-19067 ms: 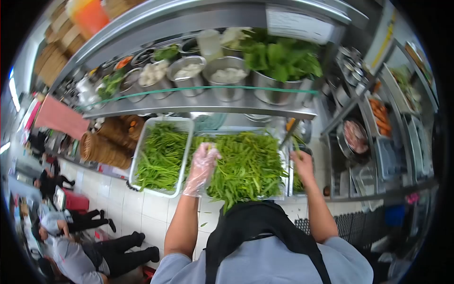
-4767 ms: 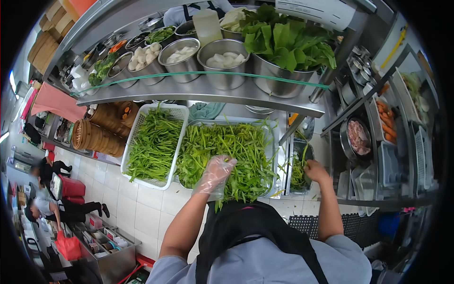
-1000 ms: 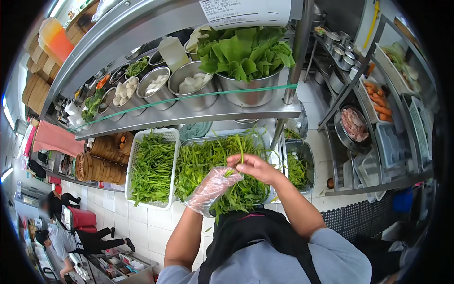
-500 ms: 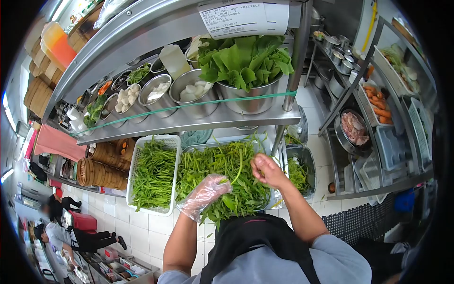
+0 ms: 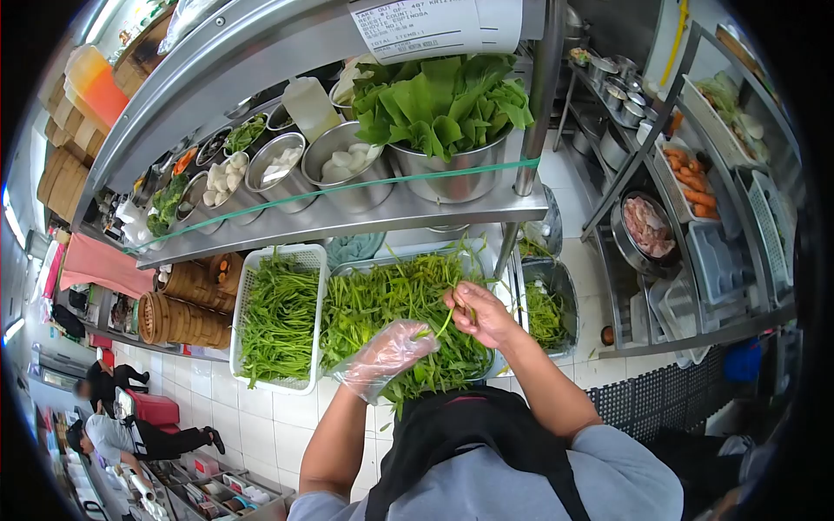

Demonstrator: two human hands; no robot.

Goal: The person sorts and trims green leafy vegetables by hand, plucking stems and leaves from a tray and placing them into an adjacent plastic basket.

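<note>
A thin green water spinach stalk (image 5: 445,324) stretches between my two hands. My left hand (image 5: 388,354), in a clear plastic glove, is closed around its lower end, with leaves hanging below the palm. The bare fingers of my right hand (image 5: 480,313) pinch the stalk's upper end. Both hands are over a metal tray (image 5: 486,368) heaped with loose leafy greens (image 5: 382,291). To the left, a white perforated basket (image 5: 323,282) holds trimmed green stems (image 5: 280,317) laid mostly lengthwise.
Above the tray runs a steel shelf (image 5: 365,219) with metal pots of vegetables and a large pot of broad leaves (image 5: 443,108). A bin (image 5: 569,295) with greens stands at right. Bamboo steamers (image 5: 182,319) are stacked at left. Further off, two people (image 5: 130,434) are at the left.
My right hand has come lower and closer to my left, its fingers now on the stalk. My left hand has shifted slightly right. The camera view has moved a little.
</note>
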